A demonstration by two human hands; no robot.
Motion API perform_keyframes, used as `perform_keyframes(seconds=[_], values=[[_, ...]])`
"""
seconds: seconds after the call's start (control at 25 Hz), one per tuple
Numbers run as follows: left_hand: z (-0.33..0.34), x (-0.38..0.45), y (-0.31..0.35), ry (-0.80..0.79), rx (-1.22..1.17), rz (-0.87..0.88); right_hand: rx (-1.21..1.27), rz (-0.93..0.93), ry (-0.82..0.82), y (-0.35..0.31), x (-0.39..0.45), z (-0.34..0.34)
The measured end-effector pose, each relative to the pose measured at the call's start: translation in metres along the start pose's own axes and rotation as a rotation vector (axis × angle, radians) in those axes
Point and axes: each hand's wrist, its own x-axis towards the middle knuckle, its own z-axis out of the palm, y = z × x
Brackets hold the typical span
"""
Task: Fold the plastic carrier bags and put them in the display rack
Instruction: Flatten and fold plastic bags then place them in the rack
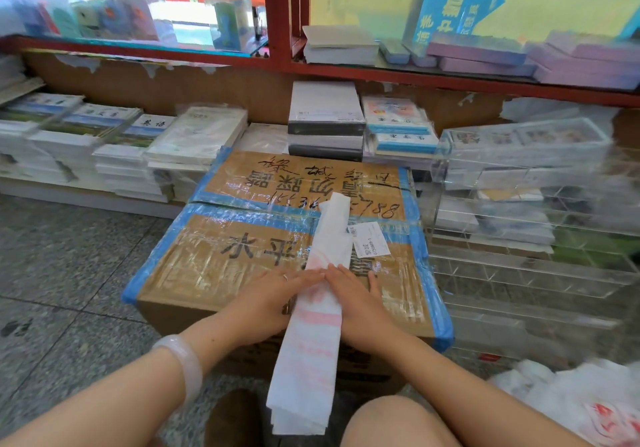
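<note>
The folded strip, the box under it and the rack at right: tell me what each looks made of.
Folded strip: thin white plastic film, pink print, faintly translucent. Box: brown cardboard, glossy clear tape, blue tape edging. Rack: clear rigid plastic, probably acrylic; contents show through.
</note>
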Motion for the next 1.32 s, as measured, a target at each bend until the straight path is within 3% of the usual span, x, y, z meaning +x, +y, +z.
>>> perform_keyframes(seconds=[0.12,0.2,0.28,0.36,0.52,0.6,0.84,1.0,1.2,1.28,1.32], values=[[-0.008,0.013,0.011,0.107,-0.396,-0.112,0.219,0.035,0.129,0.001,0.004,0.0],[-0.006,0.014,0.008,0.172,-0.548,-0.334,0.396,0.07,0.224,-0.002,0.003,0.0],[-0.005,0.013,0.005,0.052,-0.557,-0.551,0.509,0.128,0.212,-0.007,0.001,-0.001],[-0.002,0.01,0.004,-0.055,-0.5,-0.629,0.585,0.174,0.177,-0.015,0.0,-0.004],[-0.011,0.005,-0.003,0.185,-0.297,-0.494,1.002,0.358,-0.118,-0.033,-0.002,-0.007],[-0.013,0.002,-0.01,0.158,-0.196,-0.481,1.031,0.377,-0.169,-0.037,-0.006,-0.005],[-0.006,0.003,-0.015,0.002,-0.038,-0.383,1.168,0.535,0.299,-0.01,0.005,-0.021],[-0.007,0.006,-0.015,0.022,-0.022,-0.403,0.861,0.529,0.569,0.019,0.003,-0.03],[-0.006,0.005,-0.017,0.034,-0.071,-0.396,0.312,0.44,0.552,0.042,-0.009,-0.026],[-0.005,0.006,-0.016,0.044,-0.051,-0.386,0.043,0.428,0.606,0.044,-0.009,-0.026],[-0.004,0.006,-0.016,0.051,-0.044,-0.381,-0.082,0.33,0.649,0.042,-0.007,-0.022]])
